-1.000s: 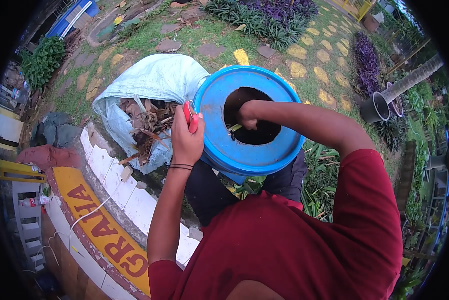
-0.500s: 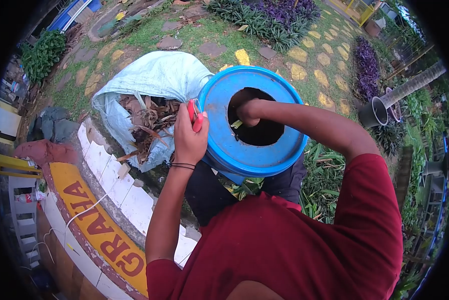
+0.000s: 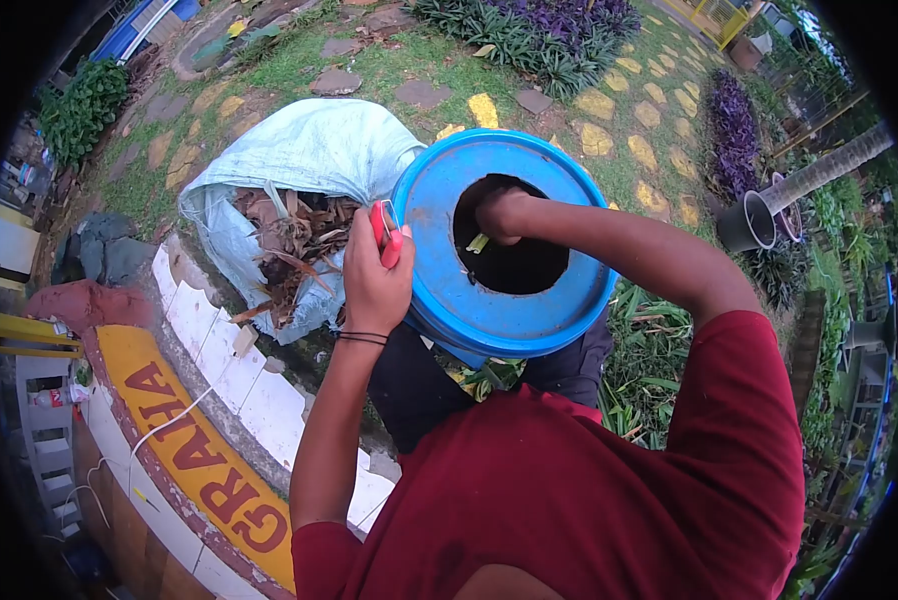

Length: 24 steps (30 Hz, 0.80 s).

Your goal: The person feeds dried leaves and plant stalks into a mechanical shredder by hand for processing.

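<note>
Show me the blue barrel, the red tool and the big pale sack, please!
Blue barrel (image 3: pixel 514 318), head view: its flat top, just below the hole.
Red tool (image 3: pixel 393 250), head view: a red handle.
Pale sack (image 3: pixel 314 145), head view: its upper side.

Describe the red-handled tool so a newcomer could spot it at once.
Find the big blue drum mid-view, then the left hand at its left edge, near the pale sack. The red-handled tool is in that hand, its bright red grips standing out against the drum's blue and the sack's pale fabric.
</note>
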Each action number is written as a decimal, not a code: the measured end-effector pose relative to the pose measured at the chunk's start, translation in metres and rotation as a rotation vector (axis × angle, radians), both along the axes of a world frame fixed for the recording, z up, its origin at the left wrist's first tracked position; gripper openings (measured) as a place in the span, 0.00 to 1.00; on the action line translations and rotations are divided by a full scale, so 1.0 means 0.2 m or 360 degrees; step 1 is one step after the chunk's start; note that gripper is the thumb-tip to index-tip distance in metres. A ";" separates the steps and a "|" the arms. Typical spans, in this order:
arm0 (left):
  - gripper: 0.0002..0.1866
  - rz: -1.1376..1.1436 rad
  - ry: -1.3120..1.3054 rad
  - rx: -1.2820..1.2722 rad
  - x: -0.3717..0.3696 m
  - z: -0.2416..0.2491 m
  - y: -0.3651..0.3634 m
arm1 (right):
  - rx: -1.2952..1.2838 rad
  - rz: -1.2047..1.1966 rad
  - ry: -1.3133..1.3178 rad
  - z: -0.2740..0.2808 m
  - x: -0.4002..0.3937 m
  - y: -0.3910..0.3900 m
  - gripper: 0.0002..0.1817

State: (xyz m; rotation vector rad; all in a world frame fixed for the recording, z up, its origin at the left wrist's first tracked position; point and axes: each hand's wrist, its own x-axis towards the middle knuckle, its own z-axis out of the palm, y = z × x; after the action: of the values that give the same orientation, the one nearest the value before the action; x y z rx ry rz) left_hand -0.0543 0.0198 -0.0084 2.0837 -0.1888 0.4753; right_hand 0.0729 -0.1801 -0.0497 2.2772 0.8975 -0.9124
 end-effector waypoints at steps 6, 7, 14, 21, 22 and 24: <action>0.10 0.0020 -0.0008 0.0024 0.00 0.00 -0.01 | -0.0444 0.0163 0.0557 -0.29 -0.04 -0.05 0.22; 0.10 0.0025 -0.0024 0.0026 0.00 0.00 -0.01 | -0.0443 0.0168 0.0566 -0.30 -0.03 -0.02 0.22; 0.11 0.0007 0.0055 -0.0007 0.00 0.00 0.00 | -0.0292 0.0241 0.0146 -0.14 0.05 0.04 0.22; 0.11 0.0009 0.0026 0.0017 0.01 -0.01 0.00 | -0.0774 -0.0068 0.0945 -0.33 0.03 0.02 0.23; 0.11 0.0007 0.0022 0.0006 0.01 -0.01 0.00 | -0.0608 -0.0238 0.0980 -0.18 0.02 0.04 0.23; 0.11 0.0000 0.0037 -0.0026 0.01 0.01 0.00 | -0.0351 -0.0369 0.0929 -0.10 0.03 0.07 0.23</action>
State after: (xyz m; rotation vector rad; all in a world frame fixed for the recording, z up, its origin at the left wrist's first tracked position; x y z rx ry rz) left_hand -0.0522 0.0195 -0.0071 2.0726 -0.1706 0.4510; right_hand 0.0795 -0.1664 -0.0693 1.9742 0.7140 -1.7435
